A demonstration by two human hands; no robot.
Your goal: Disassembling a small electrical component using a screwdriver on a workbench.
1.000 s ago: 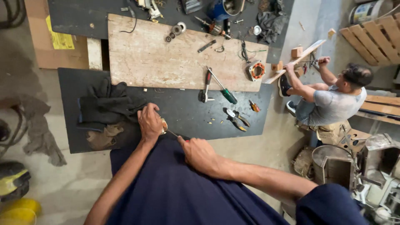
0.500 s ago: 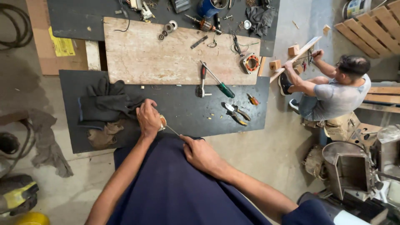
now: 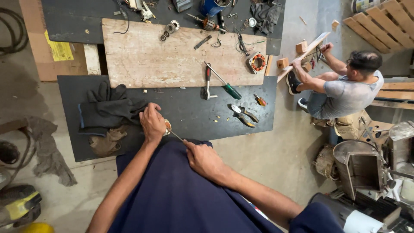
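My left hand (image 3: pixel 152 122) is closed over a small round part with copper-coloured winding (image 3: pixel 167 127) at the near edge of the black mat (image 3: pixel 189 112). My right hand (image 3: pixel 204 160) rests on my dark blue lap and grips a thin metal tool (image 3: pixel 174 134), whose tip reaches the part under my left hand. Most of the part is hidden by my fingers.
Dark gloves (image 3: pixel 108 108) and a brown rag (image 3: pixel 107 140) lie left of my hand. Pliers (image 3: pixel 243 114), a green-handled screwdriver (image 3: pixel 224 84) and a red-handled tool (image 3: pixel 207 80) lie on the mat and wooden board (image 3: pixel 172 60). Another person (image 3: pixel 345 90) sits at the right with a plank.
The view has shifted slightly. My hands stay at the small part, with the thin tool still between them.
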